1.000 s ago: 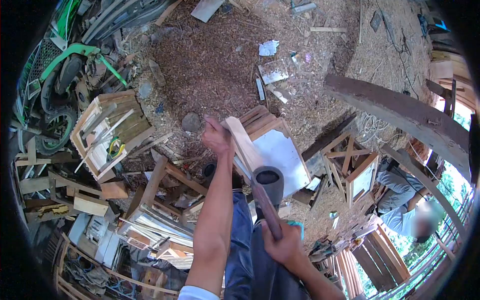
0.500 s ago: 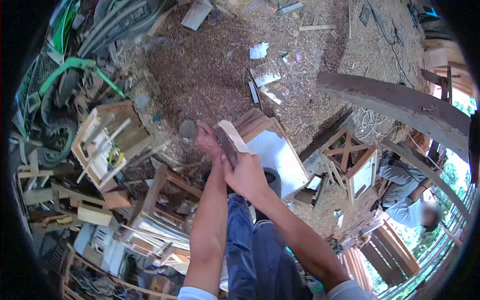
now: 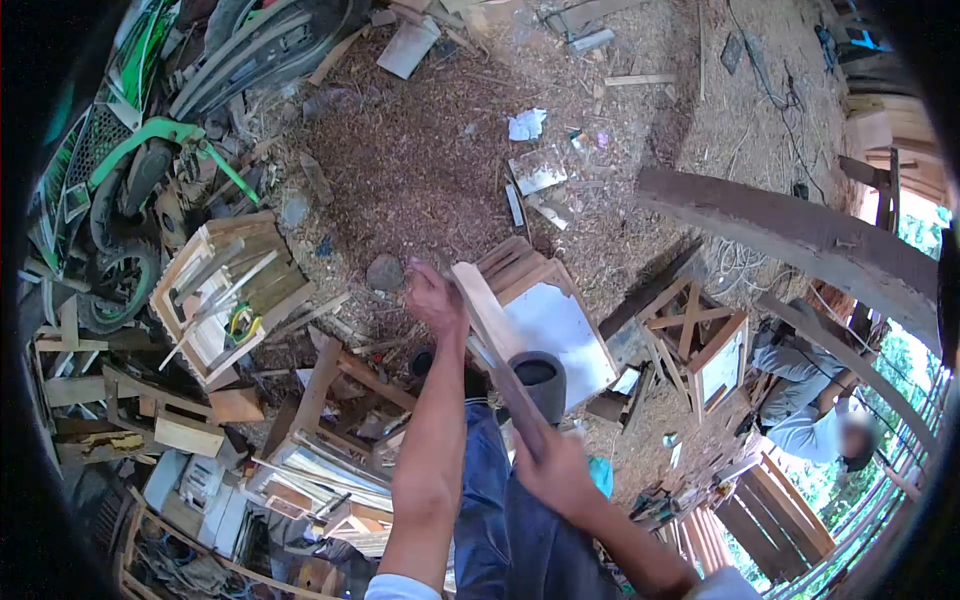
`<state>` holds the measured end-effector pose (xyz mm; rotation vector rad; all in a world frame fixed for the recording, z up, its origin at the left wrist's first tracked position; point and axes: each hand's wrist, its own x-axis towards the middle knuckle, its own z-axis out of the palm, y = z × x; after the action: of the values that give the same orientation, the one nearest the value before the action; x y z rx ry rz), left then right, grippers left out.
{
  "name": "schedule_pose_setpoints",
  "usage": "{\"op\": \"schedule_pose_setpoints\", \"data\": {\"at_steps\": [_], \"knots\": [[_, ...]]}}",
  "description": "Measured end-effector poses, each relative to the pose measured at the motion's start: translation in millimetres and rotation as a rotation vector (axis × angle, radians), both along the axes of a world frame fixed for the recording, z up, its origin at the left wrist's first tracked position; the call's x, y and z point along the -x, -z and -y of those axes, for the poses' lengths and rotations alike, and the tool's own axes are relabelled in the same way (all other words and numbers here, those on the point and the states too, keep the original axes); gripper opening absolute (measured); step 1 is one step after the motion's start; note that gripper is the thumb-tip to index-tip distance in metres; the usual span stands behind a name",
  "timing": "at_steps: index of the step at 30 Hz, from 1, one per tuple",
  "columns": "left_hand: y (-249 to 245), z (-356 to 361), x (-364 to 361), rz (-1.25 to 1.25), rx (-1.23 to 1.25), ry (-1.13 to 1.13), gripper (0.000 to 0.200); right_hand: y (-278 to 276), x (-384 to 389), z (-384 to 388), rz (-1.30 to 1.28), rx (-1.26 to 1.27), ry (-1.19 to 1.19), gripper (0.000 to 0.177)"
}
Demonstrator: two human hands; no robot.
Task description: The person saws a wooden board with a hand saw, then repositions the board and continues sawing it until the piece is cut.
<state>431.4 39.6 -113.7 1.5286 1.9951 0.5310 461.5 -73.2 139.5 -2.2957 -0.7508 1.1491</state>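
Note:
My right hand is closed around the near end of a long dark tool, which looks like a blade or saw. Beside its far part lies a pale wooden strip. My left hand is closed near the far end of the strip; what its fingers hold is too small to make out. Just left of that hand a round grey stone or stump rests on the ground. A wooden box with a white panel stands to the right of the strip.
A heavy beam crosses the upper right. Another person crouches at the right. On the left are a wooden box frame, a green motorbike frame and scrap wood. A box with crossed slats stands right of centre.
My right hand has moved down and right, away from my left hand, with the dark tool. More of the tool's length shows. The view has shifted slightly.

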Motion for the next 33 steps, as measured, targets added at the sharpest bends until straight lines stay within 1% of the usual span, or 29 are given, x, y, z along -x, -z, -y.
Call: {"op": "schedule_pose_setpoints", "data": {"at_steps": [1,4,5,6,8,9,11,12,14,15,16,18,19,21,22,23,26,27,28,29,30,31,32,33], "knots": [[-3,5,5,-0.011,-0.026,0.012,0.051,-21,3,9,-0.016,-0.033,0.060,0.025],[4,4,4,-0.005,0.089,-0.071,0.050,28,-4,-4,0.090,0.044,-0.039,0.020],[4,6,7,0.064,0.060,-0.027,0.050,65,-11,-23,0.137,0.048,-0.105,0.020],[6,6,8,0.064,0.041,-0.053,0.050,82,-21,-53,-0.083,0.135,0.028,0.024],[10,8,5,0.067,0.011,-0.089,0.050,75,-12,-41,-0.005,0.127,-0.053,0.022],[5,14,6,0.019,0.021,-0.075,0.051,34,-6,-31,-0.011,0.050,0.002,0.021],[6,5,2,-0.065,-0.002,-0.061,0.051,-13,2,-13,-0.007,-0.067,0.081,0.020],[1,6,10,-0.046,0.034,-0.073,0.053,-25,9,1,-0.013,-0.061,0.122,0.020],[-1,6,1,0.040,0.102,-0.104,0.058,-6,4,2,0.002,0.008,0.074,0.022],[0,5,0,0.087,0.024,-0.133,0.050,35,1,-12,-0.005,0.078,-0.004,0.025],[3,5,4,0.051,0.019,-0.092,0.050,59,-3,-21,-0.014,0.143,-0.083,0.028],[9,5,5,-0.014,0.000,-0.022,0.049,58,-17,-28,-0.009,0.176,-0.136,0.035],[-1,4,0,-0.028,-0.116,-0.026,0.049,51,-17,-31,-0.019,0.198,-0.158,0.039],[2,2,0,-0.039,-0.051,-0.026,0.049,-12,-13,3,-0.066,0.153,-0.110,0.039],[3,3,4,-0.052,-0.015,-0.024,0.049,-19,-7,11,-0.066,0.076,-0.057,0.041],[-7,2,0,-0.006,-0.058,-0.024,0.050,-25,-3,18,-0.066,0.003,-0.002,0.042],[7,9,6,0.068,0.098,-0.073,0.052,40,-13,-5,-0.034,0.085,-0.108,0.034],[3,8,7,0.089,0.098,-0.061,0.052,85,-14,-24,-0.092,0.188,-0.096,0.030],[-2,3,3,0.116,0.081,-0.057,0.052,96,-19,-58,0.006,0.085,-0.101,0.025],[-5,2,4,0.137,0.079,-0.039,0.053,89,-17,-57,0.028,0.028,-0.095,0.026],[-9,13,8,0.167,0.134,-0.013,0.053,75,-12,-41,0.039,-0.005,-0.096,0.028],[-6,18,6,0.208,0.171,0.001,0.052,67,-18,-29,0.001,0.034,-0.020,0.028],[-13,18,0,0.167,0.120,0.055,0.051,60,-25,-18,-0.041,0.070,0.057,0.028],[-21,17,-7,0.125,0.067,0.106,0.050,54,-15,-15,-0.109,0.115,0.164,0.029]]}}
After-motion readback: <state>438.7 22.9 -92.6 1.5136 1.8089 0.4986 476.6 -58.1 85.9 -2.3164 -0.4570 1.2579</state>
